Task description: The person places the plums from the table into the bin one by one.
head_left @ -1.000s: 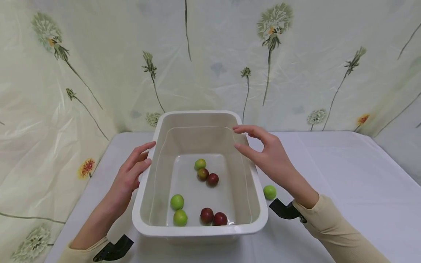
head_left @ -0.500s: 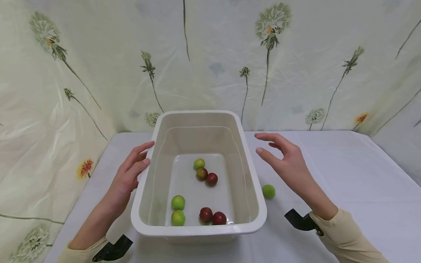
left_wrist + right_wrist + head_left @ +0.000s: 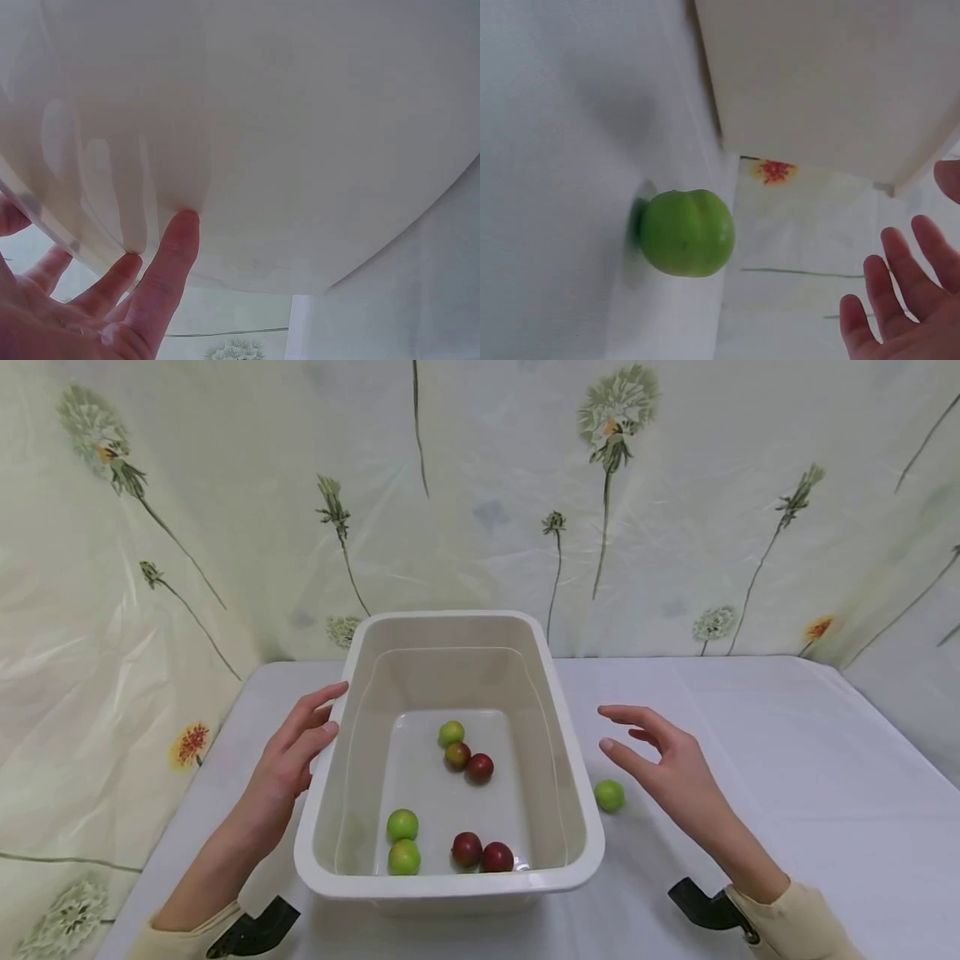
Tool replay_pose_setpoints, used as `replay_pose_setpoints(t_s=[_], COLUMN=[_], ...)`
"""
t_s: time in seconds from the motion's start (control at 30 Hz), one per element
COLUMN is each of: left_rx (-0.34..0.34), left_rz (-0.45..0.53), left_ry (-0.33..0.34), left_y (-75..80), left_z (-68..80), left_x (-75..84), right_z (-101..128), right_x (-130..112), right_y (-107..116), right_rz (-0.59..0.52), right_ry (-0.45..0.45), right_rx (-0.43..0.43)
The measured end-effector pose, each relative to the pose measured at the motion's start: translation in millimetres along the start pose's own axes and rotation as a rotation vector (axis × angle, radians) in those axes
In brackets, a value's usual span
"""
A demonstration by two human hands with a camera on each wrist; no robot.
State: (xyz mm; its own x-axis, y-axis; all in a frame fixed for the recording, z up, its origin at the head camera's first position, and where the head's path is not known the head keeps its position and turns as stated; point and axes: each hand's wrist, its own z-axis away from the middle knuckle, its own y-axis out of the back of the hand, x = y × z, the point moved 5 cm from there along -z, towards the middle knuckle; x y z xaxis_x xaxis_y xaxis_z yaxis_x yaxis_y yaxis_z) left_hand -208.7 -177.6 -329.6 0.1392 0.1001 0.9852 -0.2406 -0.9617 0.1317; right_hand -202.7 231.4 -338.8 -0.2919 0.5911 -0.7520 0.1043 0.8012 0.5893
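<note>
A deep, off-white plastic basin (image 3: 525,883) stands on the table with several green and dark red plums inside. Two green plums (image 3: 403,857) sit at its near left and two red plums (image 3: 497,857) at its near right. Farther back, a green plum, a reddish-brown plum and a red plum (image 3: 480,768) touch in a row. My left hand (image 3: 281,768) rests its fingertips on the basin's left side, the fingers (image 3: 176,247) nearly straight. Holding nothing, my right hand (image 3: 675,777) hovers right of the basin, near a loose green plum (image 3: 688,233) on the table.
A white cloth (image 3: 787,777) covers the table. Behind it and along the left hangs a pale sheet (image 3: 465,552) printed with dandelions. Black wrist mounts (image 3: 258,927) sit at both cuffs.
My right hand has left the basin's right rim, moving right and then toward me, closer to the loose plum's level. My left hand stays at the basin's side.
</note>
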Motion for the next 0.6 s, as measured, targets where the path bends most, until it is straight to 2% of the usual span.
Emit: replay_pose_setpoints(t_s=[0.2,0.37,0.6], left_rx=[0.002,-0.001,-0.001], left_rz=[-0.002,0.001,-0.001], left_ry=[0.001,-0.002,-0.001], left_y=[-0.2,-0.5,-0.3], left_z=[0.5,0.2,0.2], left_x=[0.2,0.5,0.3], right_z=[11,19,27], right_x=[10,16,26], right_y=[-1,-2,-7], right_rz=[0.018,0.044,0.013], right_ry=[-0.054,-0.065,-0.087], right_rx=[-0.016,-0.028,-0.058])
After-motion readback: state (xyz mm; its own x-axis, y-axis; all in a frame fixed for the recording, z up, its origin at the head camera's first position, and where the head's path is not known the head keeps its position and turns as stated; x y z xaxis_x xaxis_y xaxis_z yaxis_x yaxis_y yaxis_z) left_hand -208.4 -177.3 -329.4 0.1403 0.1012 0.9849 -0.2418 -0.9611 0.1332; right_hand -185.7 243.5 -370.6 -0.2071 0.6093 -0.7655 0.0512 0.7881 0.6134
